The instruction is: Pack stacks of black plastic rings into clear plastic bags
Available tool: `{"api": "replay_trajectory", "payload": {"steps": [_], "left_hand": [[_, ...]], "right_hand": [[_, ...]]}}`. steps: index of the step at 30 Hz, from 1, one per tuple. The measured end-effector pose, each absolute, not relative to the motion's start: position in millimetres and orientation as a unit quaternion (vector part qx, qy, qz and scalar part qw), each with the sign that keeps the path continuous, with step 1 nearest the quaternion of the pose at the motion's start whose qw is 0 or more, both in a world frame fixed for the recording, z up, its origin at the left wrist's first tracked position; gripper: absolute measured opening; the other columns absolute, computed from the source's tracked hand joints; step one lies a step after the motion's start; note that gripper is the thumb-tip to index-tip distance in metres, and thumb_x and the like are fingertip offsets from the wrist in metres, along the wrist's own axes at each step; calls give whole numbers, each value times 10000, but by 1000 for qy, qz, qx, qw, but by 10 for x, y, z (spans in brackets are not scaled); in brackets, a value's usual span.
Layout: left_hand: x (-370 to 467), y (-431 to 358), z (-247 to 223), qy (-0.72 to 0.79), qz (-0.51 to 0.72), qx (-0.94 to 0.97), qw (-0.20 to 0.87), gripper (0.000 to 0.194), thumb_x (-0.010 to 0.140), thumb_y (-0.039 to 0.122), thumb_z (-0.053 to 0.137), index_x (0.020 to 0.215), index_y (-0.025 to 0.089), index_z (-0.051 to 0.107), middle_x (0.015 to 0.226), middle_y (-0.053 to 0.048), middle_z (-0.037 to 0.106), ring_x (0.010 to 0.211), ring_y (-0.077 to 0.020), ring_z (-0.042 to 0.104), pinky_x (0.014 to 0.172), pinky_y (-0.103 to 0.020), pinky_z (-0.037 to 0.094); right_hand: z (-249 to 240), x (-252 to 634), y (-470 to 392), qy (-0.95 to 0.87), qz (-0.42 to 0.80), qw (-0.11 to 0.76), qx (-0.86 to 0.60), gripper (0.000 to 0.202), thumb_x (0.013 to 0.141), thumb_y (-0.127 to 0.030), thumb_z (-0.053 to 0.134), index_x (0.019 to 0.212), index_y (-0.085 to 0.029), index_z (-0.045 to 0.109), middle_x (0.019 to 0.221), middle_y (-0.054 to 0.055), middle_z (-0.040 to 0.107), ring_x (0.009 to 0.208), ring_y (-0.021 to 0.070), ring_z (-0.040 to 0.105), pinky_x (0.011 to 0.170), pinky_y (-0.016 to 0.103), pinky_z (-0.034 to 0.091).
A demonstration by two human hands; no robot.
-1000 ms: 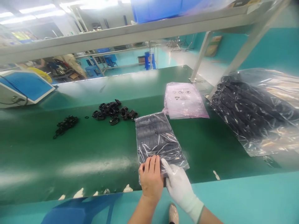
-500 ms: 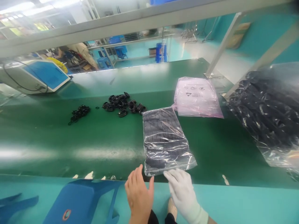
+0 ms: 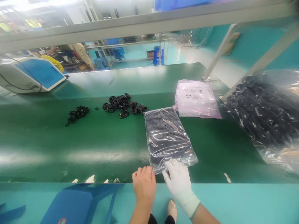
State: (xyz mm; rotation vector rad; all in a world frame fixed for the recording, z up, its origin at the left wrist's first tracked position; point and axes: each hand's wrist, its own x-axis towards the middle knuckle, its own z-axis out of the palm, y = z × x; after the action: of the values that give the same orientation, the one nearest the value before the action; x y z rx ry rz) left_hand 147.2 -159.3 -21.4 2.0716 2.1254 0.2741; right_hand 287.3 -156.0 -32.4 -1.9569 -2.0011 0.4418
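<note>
A clear zip bag (image 3: 168, 137) packed with rows of dark thin pieces lies on the green table (image 3: 105, 137), near its front edge. My left hand (image 3: 144, 183) is bare, with its fingers curled together at the bag's lower left corner. On my right hand (image 3: 178, 179) is a white glove; its fingers rest on the bag's lower edge, thumb apart from them. Beyond the bag lies a pink-tinted plastic bag (image 3: 197, 99). Black ring-like parts (image 3: 119, 103) form a pile to the left, and a smaller black pile (image 3: 77, 114) sits farther left.
A large clear bag of black parts (image 3: 263, 109) fills the right side. A blue and white machine (image 3: 35, 74) stands at the back left. A metal shelf bar (image 3: 130, 25) crosses above the table. A blue stool (image 3: 70, 205) is below the front edge.
My left hand has closed its fingers at the bag's corner. My right hand has moved up onto the bag's lower edge. The bag's lower left corner has shifted slightly right and up.
</note>
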Motion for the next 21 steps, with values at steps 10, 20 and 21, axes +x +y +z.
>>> {"api": "replay_trajectory", "payload": {"steps": [10,20,21], "left_hand": [[1432,-1539,-359,687,98,718,56,192,814,184,444,655,197,551,677,-6,567,714,-177,458,709,-336,273],[1387,-1509,-337,675,100,726,88,118,763,179,511,667,203,574,683,-6,578,719,-184,461,713,-352,272],[1385,-1507,-332,674,105,726,90,117,760,175,513,666,202,577,681,-8,578,720,-185,463,717,-354,272]], "right_hand": [[-325,2627,-1567,-708,175,169,-663,287,804,-185,460,1059,-239,581,1006,59,615,936,213,532,782,328,345],[-392,2515,-1542,-713,127,161,-670,278,815,-194,456,1057,-222,590,992,67,631,933,217,548,794,343,354],[-388,2505,-1536,-719,126,168,-663,282,814,-191,456,1062,-221,587,988,65,632,929,211,550,794,338,358]]}}
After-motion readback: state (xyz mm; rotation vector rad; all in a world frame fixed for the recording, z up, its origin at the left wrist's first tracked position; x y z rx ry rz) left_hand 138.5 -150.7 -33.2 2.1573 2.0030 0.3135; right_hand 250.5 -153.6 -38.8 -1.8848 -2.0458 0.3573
